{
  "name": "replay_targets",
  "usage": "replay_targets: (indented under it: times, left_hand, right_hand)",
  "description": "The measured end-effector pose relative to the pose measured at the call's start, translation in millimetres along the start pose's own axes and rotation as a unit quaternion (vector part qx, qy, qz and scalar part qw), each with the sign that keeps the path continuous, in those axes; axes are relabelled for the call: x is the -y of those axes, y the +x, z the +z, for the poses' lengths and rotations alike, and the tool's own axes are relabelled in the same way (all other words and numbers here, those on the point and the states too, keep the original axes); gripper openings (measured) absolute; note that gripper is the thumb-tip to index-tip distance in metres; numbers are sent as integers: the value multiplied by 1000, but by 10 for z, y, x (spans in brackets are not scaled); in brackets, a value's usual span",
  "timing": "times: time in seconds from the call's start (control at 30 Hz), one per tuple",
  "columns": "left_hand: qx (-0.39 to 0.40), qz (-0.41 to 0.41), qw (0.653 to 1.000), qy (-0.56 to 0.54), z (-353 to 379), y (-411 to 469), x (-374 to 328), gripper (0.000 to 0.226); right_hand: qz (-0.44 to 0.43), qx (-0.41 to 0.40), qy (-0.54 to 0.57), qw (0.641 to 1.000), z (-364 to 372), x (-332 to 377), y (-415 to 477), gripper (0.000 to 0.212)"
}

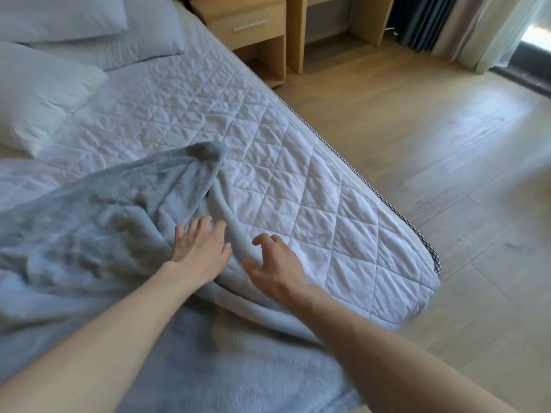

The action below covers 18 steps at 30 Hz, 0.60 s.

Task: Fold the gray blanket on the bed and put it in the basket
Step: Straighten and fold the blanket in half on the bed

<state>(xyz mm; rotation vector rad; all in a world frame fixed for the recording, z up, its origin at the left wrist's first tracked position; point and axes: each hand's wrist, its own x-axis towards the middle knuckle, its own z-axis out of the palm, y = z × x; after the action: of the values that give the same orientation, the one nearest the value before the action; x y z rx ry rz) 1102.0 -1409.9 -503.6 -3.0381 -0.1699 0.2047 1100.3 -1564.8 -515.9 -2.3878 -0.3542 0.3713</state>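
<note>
A soft gray fleece blanket lies rumpled across the near part of a bed covered in a white diamond-quilted pad. The left hand rests flat on the blanket with its fingers spread; the right hand hovers just beside it at the blanket's rolled edge, fingers loosely curled — whether it touches the fabric is unclear. White pillows lie at the head of the bed, and a light wooden nightstand stands beyond on pale wood flooring.

One gray blanket, one bed, three pillows at ten o'clock, one nightstand at twelve, two hands: left hand, right hand.
</note>
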Motion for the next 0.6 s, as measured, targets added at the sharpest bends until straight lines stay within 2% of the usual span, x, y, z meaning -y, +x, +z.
replay_targets:
  times: [0.17, 0.6]
  left_hand:
    - [12, -23, 1000, -13, 54, 461, 399, 48]
    - [1, 9, 997, -78, 167, 1596, 1096, 38]
  right_hand:
    - [6, 15, -12, 1000, 132, 297, 539, 45]
    - [50, 39, -25, 998, 316, 855, 1884, 38]
